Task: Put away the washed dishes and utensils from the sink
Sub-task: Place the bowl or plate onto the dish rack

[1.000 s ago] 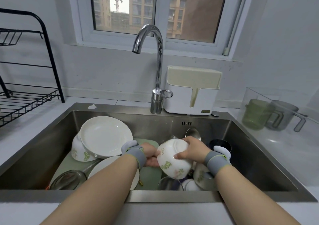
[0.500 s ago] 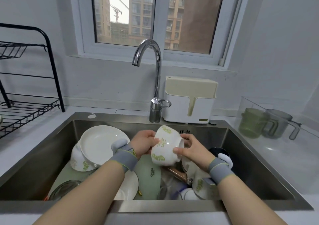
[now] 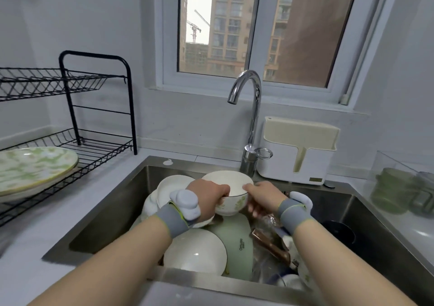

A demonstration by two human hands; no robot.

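A white bowl with green leaf print (image 3: 231, 194) is held upright above the steel sink (image 3: 131, 195), its opening facing up. My left hand (image 3: 210, 198) grips its left rim and side. My right hand (image 3: 263, 197) holds the right rim, thumb on the edge and fingers underneath. Below in the sink lie a white plate (image 3: 195, 250), a pale green cutting board (image 3: 237, 242), another white plate (image 3: 172, 187) leaning at the back left, and a brown-handled utensil (image 3: 270, 247).
A black wire dish rack (image 3: 94, 141) stands on the counter to the left, with a green-patterned plate (image 3: 32, 167) on its lower shelf. The faucet (image 3: 249, 108) rises behind the sink beside a white holder (image 3: 298, 150). Green and grey cups (image 3: 394, 190) sit at right.
The bowl was lifted out of the sink and turned from upside down to upright. My view swung left, bringing the dish rack and its plate into sight.
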